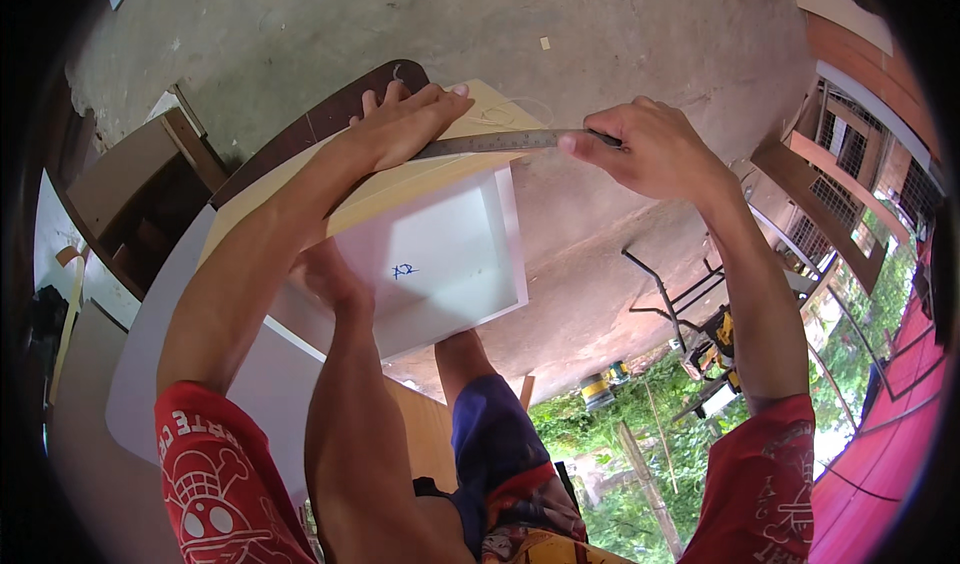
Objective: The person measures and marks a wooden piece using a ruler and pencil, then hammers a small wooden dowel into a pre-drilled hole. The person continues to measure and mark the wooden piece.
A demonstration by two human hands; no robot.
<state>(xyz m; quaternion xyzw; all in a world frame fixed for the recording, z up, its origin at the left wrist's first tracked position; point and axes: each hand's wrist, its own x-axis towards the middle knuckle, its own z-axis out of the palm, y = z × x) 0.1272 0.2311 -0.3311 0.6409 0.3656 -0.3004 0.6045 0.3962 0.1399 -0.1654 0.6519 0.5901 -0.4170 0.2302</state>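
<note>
A metal ruler [490,144] with marked graduations runs along a pale wooden panel [375,199], the edge piece of a white open box [450,254]. My left hand [400,124] lies over the panel with its fingers spread, its palm against the left part of the ruler. How far the ruler runs beneath that hand and forearm is hidden. The ruler's right end sits in my right hand [645,149], pinched between thumb and fingers beyond the panel's right end. Blue handwriting marks the white inside of the box, beside my bent leg.
A dark brown curved board [320,114] lies behind the pale panel. Brown wooden pieces [130,199] stand at the left. On the right are a black metal frame [665,294], a yellow-and-black tool [722,339] and leaning boards [825,204]. Concrete floor [620,34] stretches beyond.
</note>
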